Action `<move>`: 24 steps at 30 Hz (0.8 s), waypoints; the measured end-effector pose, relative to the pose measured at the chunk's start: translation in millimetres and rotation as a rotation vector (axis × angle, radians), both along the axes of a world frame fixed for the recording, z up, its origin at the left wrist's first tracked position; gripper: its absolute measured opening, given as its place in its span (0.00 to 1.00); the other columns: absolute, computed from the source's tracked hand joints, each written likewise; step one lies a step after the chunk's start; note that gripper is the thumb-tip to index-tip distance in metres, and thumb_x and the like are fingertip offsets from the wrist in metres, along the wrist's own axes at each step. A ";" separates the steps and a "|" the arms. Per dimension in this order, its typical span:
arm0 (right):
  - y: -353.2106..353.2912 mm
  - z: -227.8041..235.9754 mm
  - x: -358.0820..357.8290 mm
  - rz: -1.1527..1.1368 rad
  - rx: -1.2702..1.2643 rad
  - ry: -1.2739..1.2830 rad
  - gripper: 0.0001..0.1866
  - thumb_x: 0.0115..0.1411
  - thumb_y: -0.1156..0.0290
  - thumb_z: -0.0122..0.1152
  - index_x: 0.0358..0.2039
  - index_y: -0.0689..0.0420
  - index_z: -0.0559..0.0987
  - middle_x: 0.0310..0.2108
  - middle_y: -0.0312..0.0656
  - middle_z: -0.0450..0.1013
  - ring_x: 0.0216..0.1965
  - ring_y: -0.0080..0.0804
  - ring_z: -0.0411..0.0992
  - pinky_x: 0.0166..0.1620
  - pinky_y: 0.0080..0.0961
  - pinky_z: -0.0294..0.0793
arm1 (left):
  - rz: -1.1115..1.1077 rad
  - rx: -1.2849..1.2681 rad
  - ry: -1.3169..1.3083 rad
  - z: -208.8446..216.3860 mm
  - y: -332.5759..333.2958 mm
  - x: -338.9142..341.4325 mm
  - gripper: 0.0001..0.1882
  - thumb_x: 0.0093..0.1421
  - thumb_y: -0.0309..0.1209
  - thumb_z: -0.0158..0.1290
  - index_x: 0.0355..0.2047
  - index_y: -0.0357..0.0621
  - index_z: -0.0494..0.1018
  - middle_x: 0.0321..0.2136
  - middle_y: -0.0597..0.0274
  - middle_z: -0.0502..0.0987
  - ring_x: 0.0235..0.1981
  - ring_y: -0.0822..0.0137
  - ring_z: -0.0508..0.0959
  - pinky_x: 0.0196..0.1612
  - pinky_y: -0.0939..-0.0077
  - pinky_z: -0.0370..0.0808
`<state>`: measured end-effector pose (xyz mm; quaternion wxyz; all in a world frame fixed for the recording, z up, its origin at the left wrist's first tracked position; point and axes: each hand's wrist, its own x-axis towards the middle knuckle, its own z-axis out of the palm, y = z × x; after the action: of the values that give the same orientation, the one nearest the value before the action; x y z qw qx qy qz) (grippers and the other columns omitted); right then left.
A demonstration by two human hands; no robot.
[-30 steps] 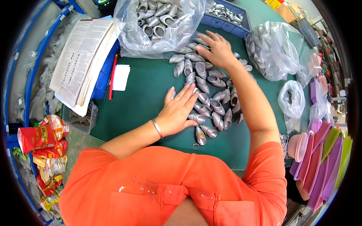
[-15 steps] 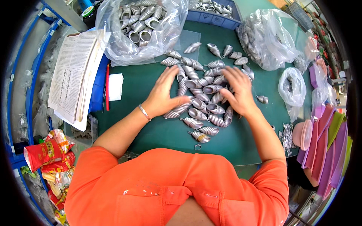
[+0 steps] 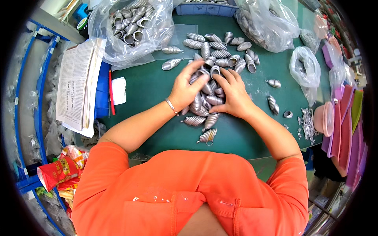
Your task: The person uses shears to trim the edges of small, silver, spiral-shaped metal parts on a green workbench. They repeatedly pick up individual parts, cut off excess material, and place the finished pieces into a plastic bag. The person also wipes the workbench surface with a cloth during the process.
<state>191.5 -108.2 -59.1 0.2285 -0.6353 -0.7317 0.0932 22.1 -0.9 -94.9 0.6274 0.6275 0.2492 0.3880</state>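
Observation:
Silver, spiral-ribbed, hollow metal caps (image 3: 216,100), several with small wire loops at one end, are bunched in a heap on the green table. My left hand (image 3: 185,87) cups the heap's left side, thumb and fingers apart and touching the pieces. Against the right side rests my right hand (image 3: 237,95), its fingers spread and curved around the caps. More ribbed caps (image 3: 220,54) lie loosely beyond my hands. One cap (image 3: 208,135) with a ring beside it is nearest to me. Some pieces between my hands are hidden by my fingers.
A clear bag of caps (image 3: 132,23) stands far left, a blue bin (image 3: 205,8) at the back, another filled bag (image 3: 269,27) far right. Papers (image 3: 73,84) and a red pen (image 3: 112,92) lie left. Small metal bits (image 3: 308,122) and a pink cup (image 3: 323,118) are right.
Both hands have come closer together, pushing the spread caps into a tighter heap between them. Several caps now lie apart, beyond and right of the heap. The whole view has shifted slightly.

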 end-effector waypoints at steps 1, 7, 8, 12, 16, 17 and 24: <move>2.1 -4.3 -3.9 -0.026 0.026 0.012 0.52 0.28 0.56 0.80 0.57 0.51 0.66 0.60 0.53 0.58 0.59 0.63 0.56 0.58 0.55 0.60 | 0.146 0.235 0.076 1.9 2.0 -0.7 0.23 0.57 0.33 0.57 0.51 0.37 0.69 0.58 0.45 0.65 0.60 0.50 0.64 0.63 0.62 0.57; 9.6 -6.5 -33.2 -0.169 0.087 0.129 0.45 0.30 0.70 0.76 0.54 0.54 0.67 0.54 0.51 0.63 0.55 0.57 0.61 0.56 0.48 0.63 | 0.376 0.169 0.084 -7.0 -9.8 3.1 0.20 0.60 0.30 0.53 0.51 0.34 0.69 0.57 0.45 0.65 0.60 0.53 0.64 0.63 0.65 0.58; 11.3 -8.4 -35.0 -0.168 0.106 0.165 0.44 0.31 0.71 0.75 0.54 0.55 0.67 0.54 0.52 0.64 0.54 0.56 0.62 0.56 0.47 0.63 | 0.349 0.073 -0.014 -8.4 -9.9 4.7 0.19 0.61 0.29 0.52 0.51 0.33 0.69 0.56 0.46 0.67 0.59 0.55 0.65 0.63 0.65 0.58; 18.7 0.0 -56.6 -0.175 0.065 0.530 0.41 0.34 0.73 0.68 0.53 0.61 0.66 0.52 0.56 0.64 0.53 0.57 0.63 0.57 0.43 0.62 | 0.393 -0.511 -0.327 20.1 -22.8 0.5 0.18 0.66 0.28 0.44 0.54 0.33 0.68 0.47 0.56 0.74 0.47 0.66 0.75 0.51 0.75 0.72; 22.2 -5.4 -66.7 -0.096 0.111 1.008 0.40 0.42 0.64 0.67 0.55 0.63 0.64 0.53 0.53 0.63 0.56 0.48 0.62 0.59 0.35 0.61 | 0.264 -0.827 -0.558 34.6 -17.9 2.0 0.15 0.66 0.38 0.42 0.45 0.43 0.71 0.43 0.60 0.75 0.44 0.63 0.75 0.50 0.66 0.73; 22.5 -5.3 -72.7 -0.104 0.133 1.096 0.36 0.49 0.58 0.65 0.55 0.63 0.65 0.52 0.51 0.64 0.55 0.43 0.63 0.59 0.31 0.61 | 0.286 -0.828 -0.561 39.7 -21.0 3.5 0.17 0.66 0.40 0.42 0.47 0.43 0.70 0.43 0.59 0.75 0.44 0.62 0.75 0.50 0.66 0.72; 34.0 32.5 -82.3 -0.257 0.469 1.172 0.20 0.56 0.61 0.63 0.43 0.61 0.73 0.45 0.50 0.68 0.49 0.41 0.67 0.55 0.32 0.64 | 0.271 -0.396 -0.550 72.7 -27.8 19.3 0.18 0.65 0.36 0.43 0.50 0.37 0.68 0.45 0.57 0.72 0.47 0.67 0.73 0.52 0.72 0.69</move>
<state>109.2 -74.2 -26.6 0.7326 -0.4947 -0.4047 0.2343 41.4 -28.7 -22.2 0.7231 0.3273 0.2225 0.5661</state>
